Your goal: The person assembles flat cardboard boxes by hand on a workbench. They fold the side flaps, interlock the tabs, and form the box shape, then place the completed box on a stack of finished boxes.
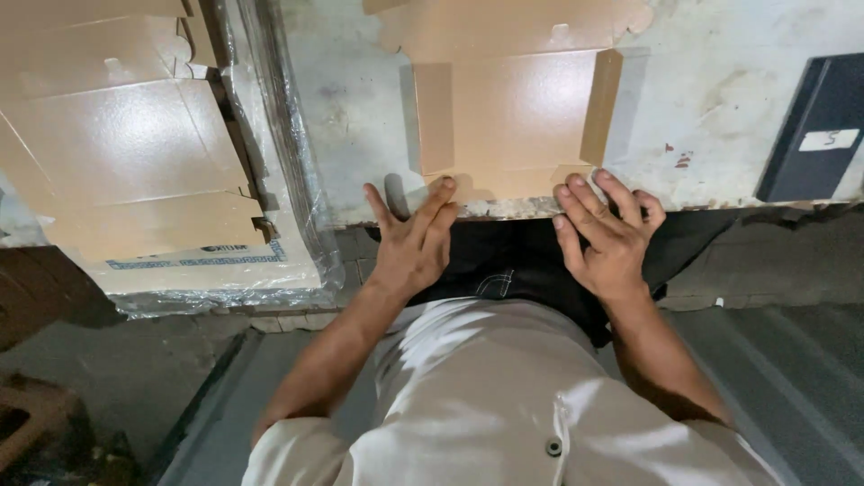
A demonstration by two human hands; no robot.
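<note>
Fingers point(432, 202) of my left hand point(412, 243) lie spread and flat, pressing the near flap of a smooth brown cardboard box blank point(513, 117) at the chipped edge of the pale, stained table point(720, 99). My right hand point(607, 238) rests there too, fingers slightly curled over the same flap, gripping nothing. One side flap stands upright on the right. Left of me, a stack of flat cardboard point(126, 153) sits in crinkled clear plastic wrap point(288, 153). A dark rectangular folder point(814, 126) lies at the far right.
</note>
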